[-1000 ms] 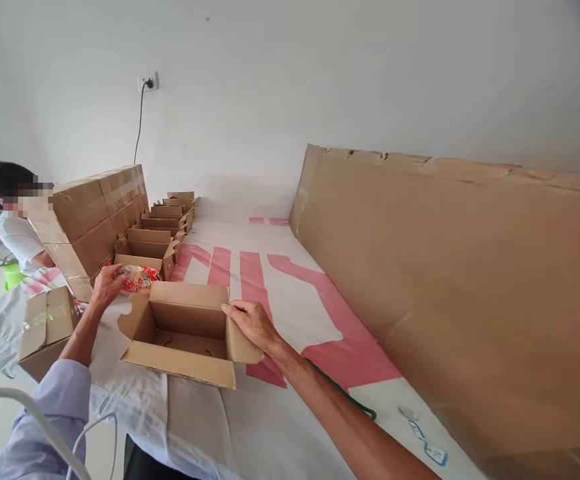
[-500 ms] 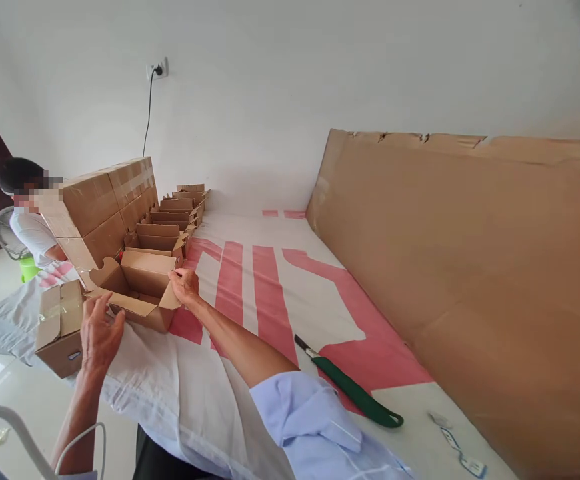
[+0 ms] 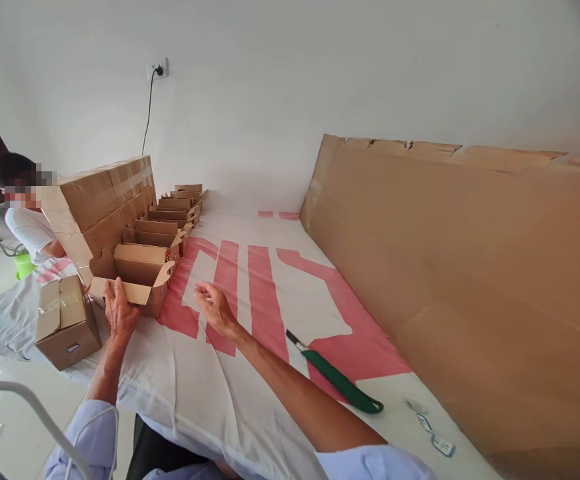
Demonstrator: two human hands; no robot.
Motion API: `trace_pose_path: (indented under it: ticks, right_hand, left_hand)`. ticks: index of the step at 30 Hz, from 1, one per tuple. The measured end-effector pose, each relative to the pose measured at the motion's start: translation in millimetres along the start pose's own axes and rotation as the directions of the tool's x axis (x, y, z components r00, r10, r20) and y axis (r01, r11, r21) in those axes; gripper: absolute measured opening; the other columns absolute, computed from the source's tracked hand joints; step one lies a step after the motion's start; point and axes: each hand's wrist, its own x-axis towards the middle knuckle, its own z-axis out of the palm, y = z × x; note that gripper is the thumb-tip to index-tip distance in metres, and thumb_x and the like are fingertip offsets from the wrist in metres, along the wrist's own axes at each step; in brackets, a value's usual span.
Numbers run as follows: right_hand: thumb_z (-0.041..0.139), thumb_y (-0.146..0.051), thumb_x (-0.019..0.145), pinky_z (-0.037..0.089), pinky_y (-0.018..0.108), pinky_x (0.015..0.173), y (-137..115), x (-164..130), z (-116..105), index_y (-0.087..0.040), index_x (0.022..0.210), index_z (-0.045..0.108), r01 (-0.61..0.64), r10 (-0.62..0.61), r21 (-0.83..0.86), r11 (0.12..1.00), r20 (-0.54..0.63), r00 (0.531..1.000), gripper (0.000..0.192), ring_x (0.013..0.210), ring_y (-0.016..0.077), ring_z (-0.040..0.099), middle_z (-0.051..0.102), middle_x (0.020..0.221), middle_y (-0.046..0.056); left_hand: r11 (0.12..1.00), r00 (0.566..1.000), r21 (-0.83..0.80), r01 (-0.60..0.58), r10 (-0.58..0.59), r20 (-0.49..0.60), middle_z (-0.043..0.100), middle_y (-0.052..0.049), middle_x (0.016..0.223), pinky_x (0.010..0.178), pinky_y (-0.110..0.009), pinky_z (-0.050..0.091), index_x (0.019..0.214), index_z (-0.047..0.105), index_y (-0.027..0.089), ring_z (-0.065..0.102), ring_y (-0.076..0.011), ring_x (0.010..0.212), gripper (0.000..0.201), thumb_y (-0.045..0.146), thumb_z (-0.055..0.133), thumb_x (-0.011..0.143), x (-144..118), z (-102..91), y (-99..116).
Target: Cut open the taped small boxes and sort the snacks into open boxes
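An open cardboard box (image 3: pixel 153 303) stands at the near end of a row, with its flaps spread outward. My left hand (image 3: pixel 120 312) grips its front flap, fingers over the flap's edge and palm toward me. Apart from the box, my right hand (image 3: pixel 215 308) hovers over the red and white cloth (image 3: pixel 265 287); its fingers are loosely bent and hold nothing. A taped cardboard carton (image 3: pixel 67 323) sits to the left of my left hand. Behind the near box, several more open boxes (image 3: pixel 157 233) run back toward the wall.
Stacked closed cartons (image 3: pixel 90 197) line the left side, with a person in a white shirt (image 3: pixel 30 230) beyond them. A green-sheathed knife (image 3: pixel 340 380) lies on the cloth at right. A large cardboard sheet (image 3: pixel 445 267) leans along the right. A white curved tube (image 3: pixel 25 393) crosses the lower left.
My right hand has let go of the box's right flap and drawn away to the right. My left hand has moved right onto the front flap, and the box has shifted slightly back.
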Motion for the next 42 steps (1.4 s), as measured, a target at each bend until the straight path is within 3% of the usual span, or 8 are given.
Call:
trace_pose_path:
  ticks: [10,15,21,27,32,36,40,42]
  right_hand:
    - [0.053,-0.04,0.095,0.059,0.043,0.086,61,-109,-57,-0.023,0.103,0.074,0.064,-0.069,-0.21,0.976,-0.016,0.998,0.029,0.097,0.0281,0.073,0.077,0.102,0.01]
    - [0.05,-0.029,0.1,0.056,0.043,0.088,84,-125,-63,-0.023,0.1,0.073,0.211,-0.238,-0.348,0.913,-0.037,0.971,0.024,0.095,0.0279,0.07,0.075,0.099,0.011]
    - [0.048,-0.013,0.099,0.051,0.037,0.085,76,-123,-59,-0.023,0.088,0.071,0.304,-0.323,-0.519,0.799,0.055,0.945,0.027,0.09,0.0236,0.063,0.07,0.094,0.008]
    - [0.057,-0.01,0.095,0.048,0.034,0.086,66,-114,-81,-0.024,0.086,0.07,0.259,-0.312,-0.631,0.731,0.028,0.95,0.022,0.094,0.0226,0.061,0.069,0.094,0.005]
    - [0.056,-0.015,0.097,0.041,0.044,0.095,57,-126,-154,-0.02,0.105,0.071,0.075,-0.29,-0.742,0.666,-0.165,0.943,0.018,0.107,0.0313,0.056,0.069,0.113,0.015]
    - [0.064,-0.032,0.096,0.04,0.041,0.084,69,-150,-199,-0.02,0.104,0.07,-0.192,-0.138,-0.86,0.474,-0.288,0.948,0.016,0.101,0.0323,0.058,0.07,0.106,0.015]
    - [0.057,-0.04,0.098,0.042,0.04,0.077,91,-171,-211,-0.021,0.101,0.071,-0.166,-0.149,-0.882,0.44,-0.255,0.956,0.024,0.099,0.0329,0.062,0.07,0.099,0.014]
    - [0.053,-0.045,0.098,0.042,0.041,0.072,104,-177,-213,-0.023,0.096,0.072,-0.132,-0.197,-0.872,0.471,-0.25,0.948,0.029,0.094,0.0347,0.063,0.07,0.092,0.014]
  left_hand:
    - [0.999,0.999,-0.041,-0.003,0.001,-0.042,0.024,-0.026,0.175,0.114,-0.059,0.051,0.164,0.036,0.017,0.045,-0.0488,0.152,0.086,0.034,0.074,0.09,-25,-11.6,-14]
    - [0.998,0.995,-0.042,-0.057,0.053,-0.088,0.027,-0.029,0.171,0.118,-0.061,0.048,0.162,0.037,0.013,0.034,-0.0475,0.158,0.082,0.032,0.072,0.091,-34,-19.0,-21]
    - [0.99,0.986,-0.052,-0.132,0.126,-0.107,0.036,-0.028,0.162,0.114,-0.06,0.052,0.159,0.041,0.011,0.039,-0.0461,0.154,0.08,0.031,0.069,0.087,-56,-23.8,-17]
    - [0.98,0.981,-0.042,-0.194,0.194,-0.019,0.047,-0.025,0.157,0.104,-0.064,0.057,0.153,0.051,0.014,0.054,-0.0473,0.141,0.068,0.043,0.059,0.092,-82,-19.1,-24]
    - [0.969,0.971,-0.08,-0.234,0.237,0.033,0.061,-0.019,0.145,0.096,-0.057,0.062,0.135,0.064,0.019,0.066,-0.0412,0.127,0.048,0.044,0.054,0.095,-101,-3.3,-45]
    - [0.947,0.961,-0.212,-0.242,0.264,0.083,0.07,-0.016,0.131,0.094,-0.05,0.062,0.124,0.069,0.021,0.069,-0.036,0.12,0.04,0.04,0.055,0.091,-114,10.7,-52]
    - [0.941,0.963,-0.307,-0.14,0.202,0.18,0.074,-0.013,0.118,0.086,-0.044,0.064,0.113,0.073,0.022,0.073,-0.0316,0.109,0.035,0.034,0.058,0.083,-127,5.4,-47]
    - [0.942,0.974,-0.315,-0.115,0.168,0.149,0.074,-0.012,0.119,0.084,-0.042,0.065,0.115,0.073,0.023,0.073,-0.0301,0.11,0.036,0.032,0.058,0.083,-130,-9.2,-45]
